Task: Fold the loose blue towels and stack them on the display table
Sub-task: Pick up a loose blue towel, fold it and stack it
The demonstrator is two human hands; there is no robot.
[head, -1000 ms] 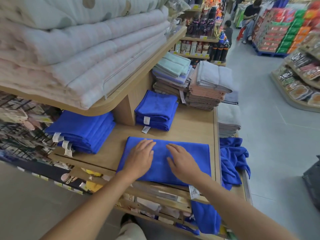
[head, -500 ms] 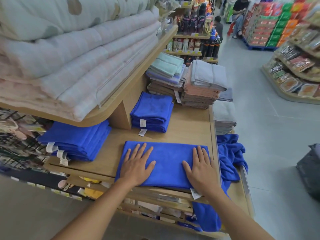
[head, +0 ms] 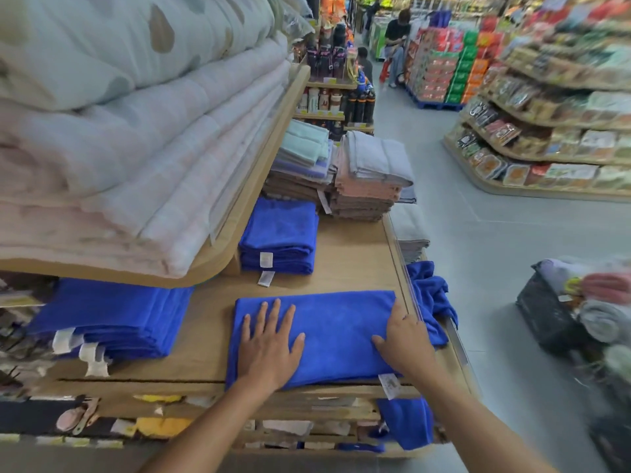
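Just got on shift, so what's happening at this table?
A person is folding a blue towel on the display table. The left hand lies flat on its left half; the right hand is at its right end, grip unclear. A folded blue stack sits behind it, another stack to its left; loose blue towels hang off the right edge.

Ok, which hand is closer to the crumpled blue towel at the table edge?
Right. The right hand is beside the crumpled towel; the left hand rests farther away on the spread towel.
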